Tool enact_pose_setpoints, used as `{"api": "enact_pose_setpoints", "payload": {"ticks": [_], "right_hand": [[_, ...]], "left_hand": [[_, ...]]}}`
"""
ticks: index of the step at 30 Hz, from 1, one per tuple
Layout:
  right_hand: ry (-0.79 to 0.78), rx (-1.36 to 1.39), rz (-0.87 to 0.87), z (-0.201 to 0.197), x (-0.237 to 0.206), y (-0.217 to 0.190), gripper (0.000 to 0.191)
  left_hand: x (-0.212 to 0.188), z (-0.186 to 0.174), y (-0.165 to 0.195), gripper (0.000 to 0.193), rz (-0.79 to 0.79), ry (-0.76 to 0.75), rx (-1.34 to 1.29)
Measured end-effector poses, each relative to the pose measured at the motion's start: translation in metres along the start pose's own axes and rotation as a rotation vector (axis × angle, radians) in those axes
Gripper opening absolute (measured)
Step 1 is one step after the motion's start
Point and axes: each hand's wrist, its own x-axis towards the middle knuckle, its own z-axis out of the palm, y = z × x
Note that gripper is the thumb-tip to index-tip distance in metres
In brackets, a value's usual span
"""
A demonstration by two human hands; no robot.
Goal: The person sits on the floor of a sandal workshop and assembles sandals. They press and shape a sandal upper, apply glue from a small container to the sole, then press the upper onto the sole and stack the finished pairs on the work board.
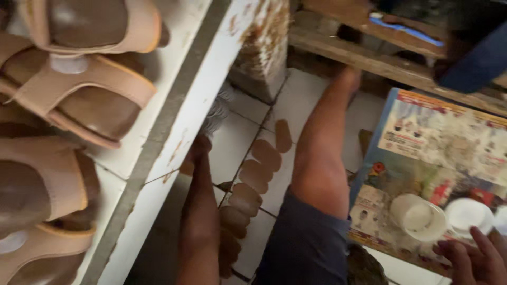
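Nearest on the right, the right hand [475, 258] rests on the edge of a printed board [454, 137] with fingers spread and loose, holding nothing, its fingertips just beside a white lid [467, 214]. A shallow white cup [420, 217] lies tilted next to that lid, both on the near end of the board, likely kept there to be within easy reach.

On the left, the left hand [199, 153] stretches down along the edge of a white shelf [174, 132], towards the floor tiles [240, 137]. The picture is blurred there and the fingers are hidden against the shelf edge, so I cannot tell whether they are closed on anything. Just right of that arm a row of brown insoles [259, 177] lies on the tiles, overlapping one another in a line that runs from near to far, as if laid out in order to be picked up one at a time.

Between the insoles and the board a bare leg [319, 158] in dark shorts [303, 248] reaches to the far wall.

On the shelf at the left sit tan sandals [79, 95], soles up, packed close side by side.

Farthest off, a rough wooden rack [369, 58] runs across the top right.
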Motion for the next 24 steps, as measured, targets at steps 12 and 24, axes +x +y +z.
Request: {"api": "enact_pose_setpoints", "payload": {"ticks": [12,24], "right_hand": [[-0.283,0.452,-0.179,0.098,-0.068,-0.226,0.080],[-0.192,0.442,0.014,0.078,-0.104,-0.263,0.101]], "left_hand": [[-0.315,-0.197,0.024,0.025,-0.367,0.428,-0.244],[-0.257,-0.253,0.117,0.041,-0.542,0.470,-1.299]]}}
